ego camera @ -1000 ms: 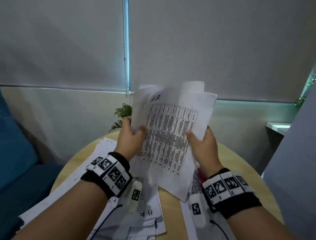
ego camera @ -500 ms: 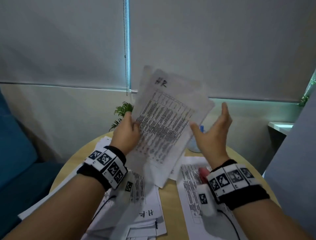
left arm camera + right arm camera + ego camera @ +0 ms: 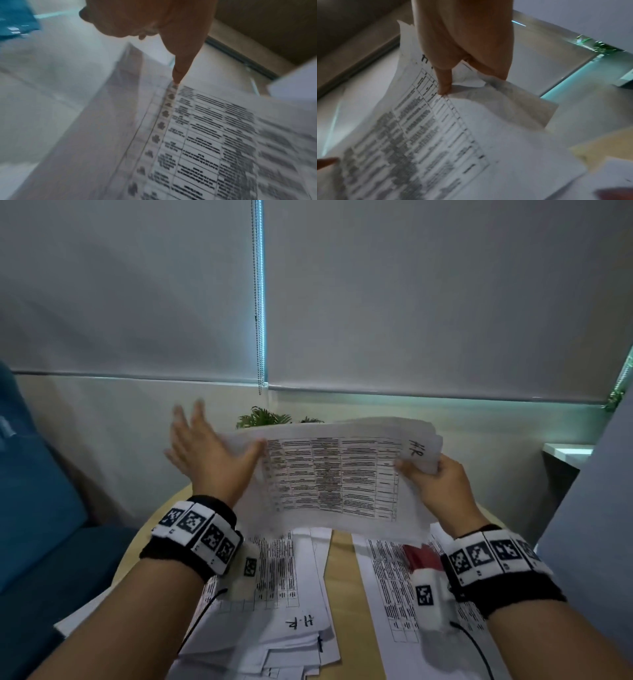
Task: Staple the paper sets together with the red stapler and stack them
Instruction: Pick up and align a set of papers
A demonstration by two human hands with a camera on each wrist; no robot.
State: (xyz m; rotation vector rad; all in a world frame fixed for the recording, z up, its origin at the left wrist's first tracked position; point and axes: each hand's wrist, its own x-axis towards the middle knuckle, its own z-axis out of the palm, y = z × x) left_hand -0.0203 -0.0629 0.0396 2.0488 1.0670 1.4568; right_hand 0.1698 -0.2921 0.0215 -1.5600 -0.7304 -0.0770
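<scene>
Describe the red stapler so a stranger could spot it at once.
Start at the round wooden table strewn with printed sheets. On the right-hand white printed sheet, beside the right wrist, lies the red stapler, partly hidden under the held paper set. It is the only red thing among white paper.

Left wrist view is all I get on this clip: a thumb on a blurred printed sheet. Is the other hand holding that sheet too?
Observer: Yes. The right hand pinches the paper set at its right end, near the handwritten "HR".
Operator: And where is the stapler?
Observer: The red stapler lies on the sheets on the table, below the raised set and partly hidden by the right wrist.
Operator: Is the left hand gripping?
Observer: No. The left hand is spread flat against the set's left edge, fingers straight.
</scene>
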